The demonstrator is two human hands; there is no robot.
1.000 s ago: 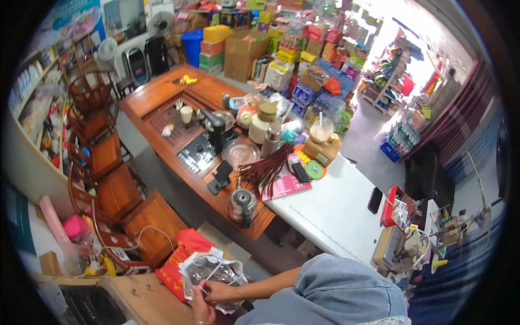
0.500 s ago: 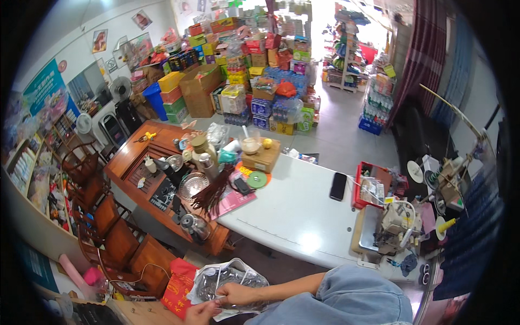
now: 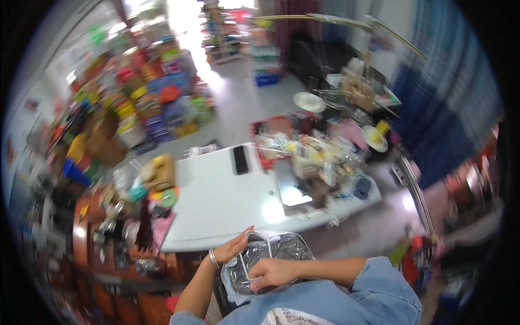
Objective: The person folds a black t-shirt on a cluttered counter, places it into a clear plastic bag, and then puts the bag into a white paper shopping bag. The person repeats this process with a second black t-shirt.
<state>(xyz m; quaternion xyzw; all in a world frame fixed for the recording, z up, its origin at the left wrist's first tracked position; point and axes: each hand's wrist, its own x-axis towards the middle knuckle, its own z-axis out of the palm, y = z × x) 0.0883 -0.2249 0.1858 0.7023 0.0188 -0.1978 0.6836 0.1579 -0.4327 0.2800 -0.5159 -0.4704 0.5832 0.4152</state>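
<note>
In front of my body is a clear plastic bag point(image 3: 286, 245) with white trim and a white handle, with dark, crinkled contents showing through. My left hand point(image 3: 233, 248), a bracelet at its wrist, grips the bag's upper left edge, fingers pointing up along the trim. Across the front lies my right hand point(image 3: 272, 272), its fingers curled and pressed together at the bag's left part, by a white strip. What sits between those fingertips is too small to make out.
Beyond the bag stands a white table point(image 3: 211, 206) carrying a black phone point(image 3: 240, 160), a red basket point(image 3: 262, 135) and a sewing machine point(image 3: 314, 162). A wooden tea table point(image 3: 84, 225) with jars is at left. Stacked boxes point(image 3: 157, 127) fill the back left.
My view has swung to the right. My left hand has moved from beside the right hand's fingertips up to the bag's upper left edge. The right hand stays on the bag.
</note>
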